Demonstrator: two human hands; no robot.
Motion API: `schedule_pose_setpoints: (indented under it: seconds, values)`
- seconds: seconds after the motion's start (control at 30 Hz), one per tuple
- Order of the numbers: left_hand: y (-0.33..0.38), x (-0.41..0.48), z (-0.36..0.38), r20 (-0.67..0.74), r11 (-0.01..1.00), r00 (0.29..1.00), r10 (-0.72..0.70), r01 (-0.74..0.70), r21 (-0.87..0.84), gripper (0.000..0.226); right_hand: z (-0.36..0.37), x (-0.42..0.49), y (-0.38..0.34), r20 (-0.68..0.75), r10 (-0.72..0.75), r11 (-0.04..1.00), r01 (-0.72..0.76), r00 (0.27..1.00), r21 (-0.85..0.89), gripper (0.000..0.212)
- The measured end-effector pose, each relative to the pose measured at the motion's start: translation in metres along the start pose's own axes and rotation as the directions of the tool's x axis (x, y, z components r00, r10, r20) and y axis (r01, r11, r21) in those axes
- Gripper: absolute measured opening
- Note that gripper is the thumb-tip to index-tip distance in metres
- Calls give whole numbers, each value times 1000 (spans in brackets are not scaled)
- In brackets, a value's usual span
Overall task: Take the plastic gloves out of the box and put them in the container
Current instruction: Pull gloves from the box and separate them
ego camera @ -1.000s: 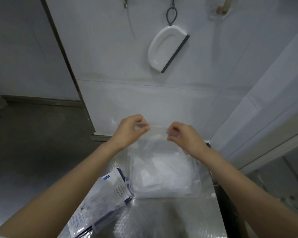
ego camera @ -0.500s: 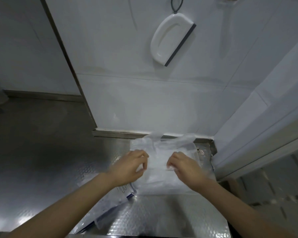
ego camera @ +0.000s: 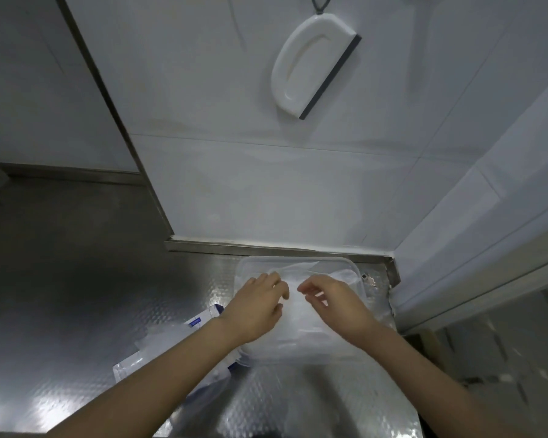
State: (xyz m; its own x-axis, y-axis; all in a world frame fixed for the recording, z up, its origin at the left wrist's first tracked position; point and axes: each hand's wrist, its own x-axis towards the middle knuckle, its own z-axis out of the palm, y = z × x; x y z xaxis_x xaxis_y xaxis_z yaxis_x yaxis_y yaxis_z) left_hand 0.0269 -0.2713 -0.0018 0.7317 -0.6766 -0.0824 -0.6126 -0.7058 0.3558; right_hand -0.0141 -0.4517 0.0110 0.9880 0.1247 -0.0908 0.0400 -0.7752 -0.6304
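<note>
Both hands were over the container (ego camera: 345, 262), the clear plastic tub on the metal counter (ego camera: 298, 393). My left hand (ego camera: 257, 311) was palm down, its fingers (ego camera: 271, 284) bent onto the gloves (ego camera: 301, 324). Thin clear film sat right at those fingertips; I couldn't tell if they pinched it or only touched it. My right hand (ego camera: 336, 306) was just beside the left, fingers loosely bent, thumb and forefinger tips apart, hovering just over the pile. The gloves lay in the container as a crumpled see-through heap, under and between both sets of fingertips, reaching past them to the far rim. The box (ego camera: 200, 322), white with blue print, lay flat behind my left fingers, partly under that wrist and forearm, touching the container's near left corner. A white squeegee (ego camera: 310, 64) hung on the tiled wall well beyond my fingertips.
</note>
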Motion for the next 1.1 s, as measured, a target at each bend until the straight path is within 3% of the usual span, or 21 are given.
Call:
schedule_pose_setpoints:
  seconds: [0.1, 0.2, 0.3, 0.6, 0.87, 1.0, 1.1]
  values:
    - [1, 12, 22, 120, 989, 990, -79, 63, 131, 47, 22, 8, 9, 86, -24, 958, 47, 996, -284, 37]
    - [-2, 21, 40, 295, 956, 938, -180, 95, 278, 71, 37, 15, 25, 228, 107, 897, 5, 968, -441, 60]
    - [-5, 24, 52, 385, 927, 890, -243, 96, 363, 82, 42, 17, 37, 274, 159, 862, 1, 949, -507, 69]
    - [-11, 28, 66, 441, 912, 852, -282, 96, 399, 93, 42, 22, 57, 368, 180, 850, 44, 912, -524, 74]
    - [-8, 30, 64, 442, 863, 842, -309, 53, 502, 91, 37, 25, 56, 392, 183, 867, 40, 902, -497, 64]
    - [-2, 27, 47, 403, 867, 866, -297, 68, 493, 63, 27, 24, 42, 363, 201, 870, 5, 910, -493, 51]
    - [0, 18, 23, 321, 917, 915, -243, 109, 384, 42, 23, 18, 18, 240, 153, 887, -27, 959, -460, 38]
